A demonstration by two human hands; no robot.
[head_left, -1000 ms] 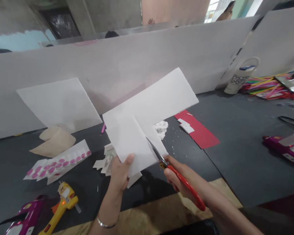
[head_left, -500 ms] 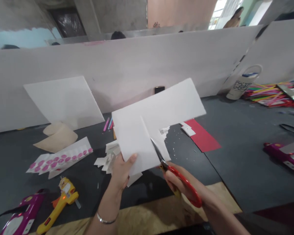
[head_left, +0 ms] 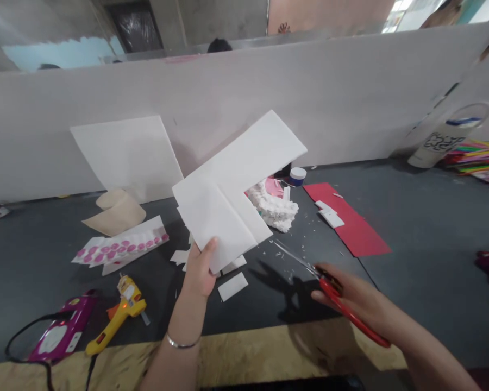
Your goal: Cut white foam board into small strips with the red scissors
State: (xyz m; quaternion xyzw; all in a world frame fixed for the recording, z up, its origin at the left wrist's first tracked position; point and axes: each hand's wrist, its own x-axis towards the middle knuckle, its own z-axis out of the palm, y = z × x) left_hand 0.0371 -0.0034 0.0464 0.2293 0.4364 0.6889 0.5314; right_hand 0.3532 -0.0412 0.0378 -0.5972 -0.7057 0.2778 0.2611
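The left hand (head_left: 201, 271) has its grip clamped on the near end of a white sheet (head_left: 238, 176), thumb on top. The sheet is L-shaped, raised above the middle of the table (head_left: 432, 244) and tilted, its long arm reaching far right; a line crosses its near part. The right hand (head_left: 346, 290) has its grip wrapped around red-handled scissors (head_left: 346, 309); their tips point left and far, near the sheet but apart from it.

Scraps (head_left: 233, 287) lie beside and beyond the left hand. Right of the sheet, and partly hidden by it, is a rough white lump (head_left: 283, 217), with a small jar (head_left: 298, 175) beyond. Farther right lies a red card (head_left: 362, 231) with white bits (head_left: 331, 217) on its left edge. On the left, from near to far, are a yellow glue gun (head_left: 118, 315), a pink-dotted strip (head_left: 122, 250), a tan piece (head_left: 120, 217) and a white panel (head_left: 130, 155).
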